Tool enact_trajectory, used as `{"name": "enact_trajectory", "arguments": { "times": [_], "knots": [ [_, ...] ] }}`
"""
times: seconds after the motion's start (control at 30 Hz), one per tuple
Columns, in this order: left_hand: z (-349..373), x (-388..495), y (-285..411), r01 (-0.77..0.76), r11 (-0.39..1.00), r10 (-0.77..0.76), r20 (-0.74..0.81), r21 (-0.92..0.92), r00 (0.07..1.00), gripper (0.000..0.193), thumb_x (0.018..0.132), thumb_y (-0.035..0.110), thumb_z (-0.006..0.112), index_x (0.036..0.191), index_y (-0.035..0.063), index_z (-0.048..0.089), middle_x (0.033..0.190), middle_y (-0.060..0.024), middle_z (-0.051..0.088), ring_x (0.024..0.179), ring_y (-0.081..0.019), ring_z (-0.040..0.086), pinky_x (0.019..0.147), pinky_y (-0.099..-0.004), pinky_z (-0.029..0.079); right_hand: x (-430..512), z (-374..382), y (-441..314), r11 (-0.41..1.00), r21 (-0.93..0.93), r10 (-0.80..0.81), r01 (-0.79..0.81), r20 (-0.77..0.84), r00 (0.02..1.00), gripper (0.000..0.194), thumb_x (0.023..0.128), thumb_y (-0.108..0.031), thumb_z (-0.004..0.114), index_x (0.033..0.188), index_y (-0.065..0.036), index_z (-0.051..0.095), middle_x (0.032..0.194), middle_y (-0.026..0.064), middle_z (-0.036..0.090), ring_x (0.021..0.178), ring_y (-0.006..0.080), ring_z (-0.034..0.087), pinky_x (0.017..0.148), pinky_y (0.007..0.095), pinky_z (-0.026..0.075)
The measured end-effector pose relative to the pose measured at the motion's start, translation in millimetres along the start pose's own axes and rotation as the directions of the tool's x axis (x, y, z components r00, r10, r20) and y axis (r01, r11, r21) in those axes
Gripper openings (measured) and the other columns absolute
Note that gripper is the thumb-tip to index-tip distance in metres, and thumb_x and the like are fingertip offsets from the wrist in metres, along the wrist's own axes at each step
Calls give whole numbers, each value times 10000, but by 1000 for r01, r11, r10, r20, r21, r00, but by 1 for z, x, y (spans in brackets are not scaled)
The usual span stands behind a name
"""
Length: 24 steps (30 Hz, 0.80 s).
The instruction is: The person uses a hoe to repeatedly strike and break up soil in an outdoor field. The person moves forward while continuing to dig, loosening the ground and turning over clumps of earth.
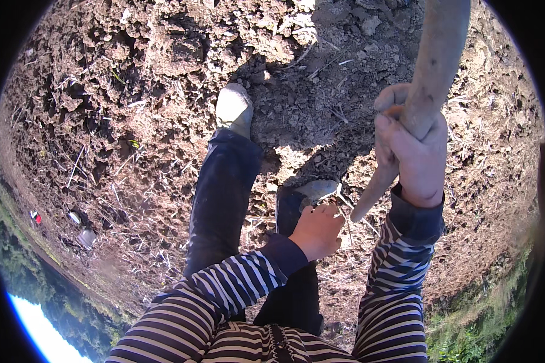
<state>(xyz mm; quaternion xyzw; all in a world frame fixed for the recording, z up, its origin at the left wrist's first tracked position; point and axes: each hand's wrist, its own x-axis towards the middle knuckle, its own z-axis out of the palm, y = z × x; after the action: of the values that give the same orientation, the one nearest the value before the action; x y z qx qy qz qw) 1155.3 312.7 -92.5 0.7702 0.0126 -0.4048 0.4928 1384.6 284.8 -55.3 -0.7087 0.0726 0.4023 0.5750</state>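
Observation:
A thick wooden handle (440, 59) runs from the top edge down through my right hand (413, 140), whose fingers are wrapped round it. The tapered lower end of the handle sticks out below the fist, and its far end lies beyond the top of the view. My left hand (318, 231) hangs in front of my right leg, back upward, with its fingers partly curled and their tips hidden. I cannot tell whether anything is in it; it is apart from the handle. Loose brown soil (327, 104) lies before my feet.
My left shoe (234, 109) is planted ahead of my right shoe (317, 189) on cloddy soil with dry stalks. Small white and red scraps (36, 217) and a pale object (87, 237) lie at the left. Green plants (477, 336) grow at the lower right.

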Motion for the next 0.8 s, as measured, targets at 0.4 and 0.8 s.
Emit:
{"name": "enact_trajectory", "arguments": {
  "times": [0.4, 0.8],
  "knots": [
    [-25, 3, 14, -45, 995, 51, 63, -86, 997, 198, 687, 187, 634, 839, 61, 644, 855, -110, 583, 823, -287, 605, 691, -420, 448, -8, 29, 174, 803, -29, 595, -596, 101, 797, 59, 729, -4, 549, 786, -16, 555, 537, 13, 482, 399, 89, 431, 381, 226, 353],
    [-30, 9, 13, -30, 986, 59, 177, -163, 982, 272, 768, 205, 609, 995, 56, 591, 922, -112, 572, 880, -288, 591, 759, -456, 433, 60, 32, 62, 963, 140, 169, -229, 345, 923, 119, 759, 37, 536, 870, 23, 576, 601, 8, 512, 467, 69, 462, 450, 212, 379]
  ]
}}
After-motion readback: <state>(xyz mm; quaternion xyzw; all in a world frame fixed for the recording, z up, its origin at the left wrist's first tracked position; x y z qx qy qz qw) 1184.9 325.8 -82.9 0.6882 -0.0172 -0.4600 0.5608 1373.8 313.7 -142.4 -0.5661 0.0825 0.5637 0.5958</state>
